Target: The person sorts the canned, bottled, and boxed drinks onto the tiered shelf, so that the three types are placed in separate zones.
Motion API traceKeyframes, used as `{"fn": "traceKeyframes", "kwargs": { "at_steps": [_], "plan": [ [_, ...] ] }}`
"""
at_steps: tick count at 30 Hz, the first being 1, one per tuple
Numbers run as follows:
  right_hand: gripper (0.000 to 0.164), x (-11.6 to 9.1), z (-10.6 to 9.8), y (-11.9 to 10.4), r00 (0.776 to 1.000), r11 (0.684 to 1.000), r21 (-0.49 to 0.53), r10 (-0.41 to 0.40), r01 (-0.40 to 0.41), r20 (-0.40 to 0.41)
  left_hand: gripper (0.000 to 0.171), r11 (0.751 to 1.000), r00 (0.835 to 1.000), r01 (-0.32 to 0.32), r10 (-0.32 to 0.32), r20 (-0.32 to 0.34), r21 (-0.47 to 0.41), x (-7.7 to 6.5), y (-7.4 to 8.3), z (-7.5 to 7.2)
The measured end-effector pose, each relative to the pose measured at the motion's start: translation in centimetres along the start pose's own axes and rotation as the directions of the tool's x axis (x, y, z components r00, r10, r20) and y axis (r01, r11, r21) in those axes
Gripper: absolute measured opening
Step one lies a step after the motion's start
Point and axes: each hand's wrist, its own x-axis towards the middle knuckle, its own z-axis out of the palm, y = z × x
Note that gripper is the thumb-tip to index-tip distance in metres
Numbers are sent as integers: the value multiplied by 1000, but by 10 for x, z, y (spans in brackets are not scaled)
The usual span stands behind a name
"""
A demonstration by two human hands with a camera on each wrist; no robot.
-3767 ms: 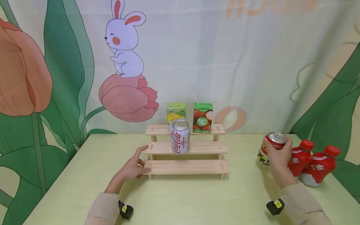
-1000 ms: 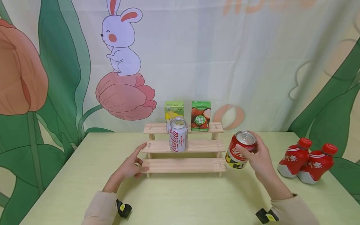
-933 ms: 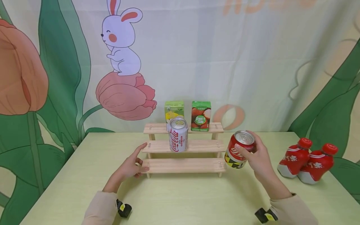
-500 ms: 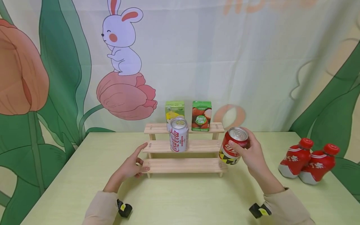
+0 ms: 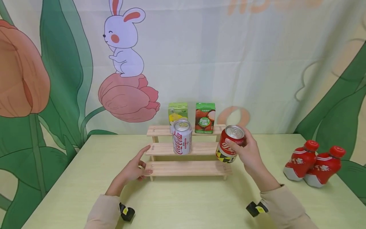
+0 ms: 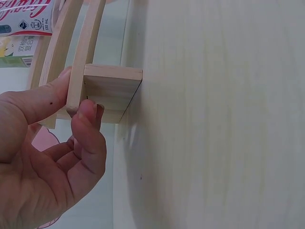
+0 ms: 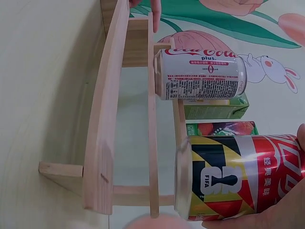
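"While you look at the right hand (image 5: 249,154), can you find the red can (image 5: 226,152)?"

"Yes, it's in that hand, up off the table (image 5: 183,203). The thumb is on the near side, and the fingers bend around the far side, so the hand is closed around it."

"Which spot is it over?"

"The right end of the middle shelf (image 5: 204,149). A gap shows under it in the right wrist view. Its top tips a bit to the right in the head view."

"And the left hand (image 5: 132,168)?"

"It pinches the left end of the low shelf (image 5: 187,169), with the thumb and a finger."

"What is near the red can?"

"The white can (image 5: 182,140) stands on the middle shelf, to its left. Two boxes (image 5: 205,119) stand on the top shelf (image 5: 160,130). Two bottles (image 5: 300,162) are on the table, well apart from the right hand."
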Motion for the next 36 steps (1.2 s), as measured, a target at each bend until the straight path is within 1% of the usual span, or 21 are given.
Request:
{"fn": "traceKeyframes", "kwargs": {
  "at_steps": [20, 30, 36],
  "plan": [
    [57, 14, 28, -4, 1000, 996, 89, -2, 2, 0, 91, 1000, 1000, 3, -3, -6, -3, 0, -1, 1],
    [62, 24, 41, -2, 1000, 996, 88, 6, -6, 5, 90, 1000, 1000, 10, -10, -12, -4, 0, -1, 1],
    [62, 29, 48, 2, 1000, 998, 63, -2, 3, -8, 90, 1000, 1000, 11, -11, -4, -16, -1, 0, 0]
  ]
}}
